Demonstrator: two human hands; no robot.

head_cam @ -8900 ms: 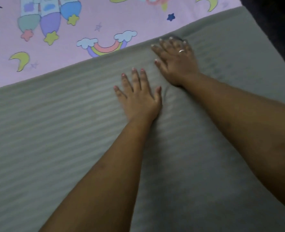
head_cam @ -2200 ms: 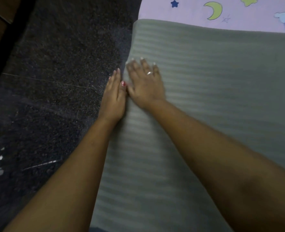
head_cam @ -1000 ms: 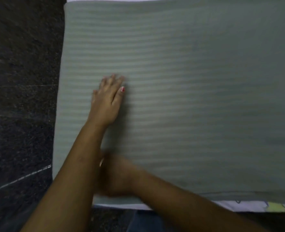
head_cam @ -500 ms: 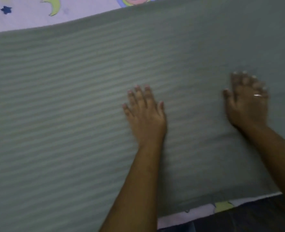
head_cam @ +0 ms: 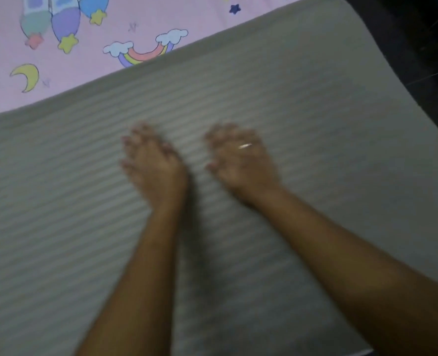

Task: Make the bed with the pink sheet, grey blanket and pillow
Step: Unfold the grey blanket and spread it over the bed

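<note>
The grey blanket (head_cam: 290,111) lies spread flat over the pink sheet (head_cam: 161,11), its far edge running on a slant below the printed rainbow (head_cam: 143,53), its right edge falling off toward the dark floor (head_cam: 405,34); the sheet shows bare only beyond that far edge, and the pillow is not in view. Both hands rest palm down near the middle of the blanket, closer to its far edge than its near one; the left hand (head_cam: 153,163) and the right hand (head_cam: 243,160), which wears a ring (head_cam: 245,146), lie near each other but apart. Both are blurred, yet the fingers look straight and close together, flat on the cloth and gripping nothing. The step in hand looks like smoothing the blanket; the spreading itself seems done, with the pillow left to place. To do it well, I would keep the palms flat and the pressure light, sweeping outward from the middle toward the right and left edges so that trapped air and ripples are pushed off, not bunched; pressing too hard risks dragging the blanket askew and shifting the sheet beneath; the slanted far edge is worth checking against the sheet's print, so that it ends straight across.
</note>
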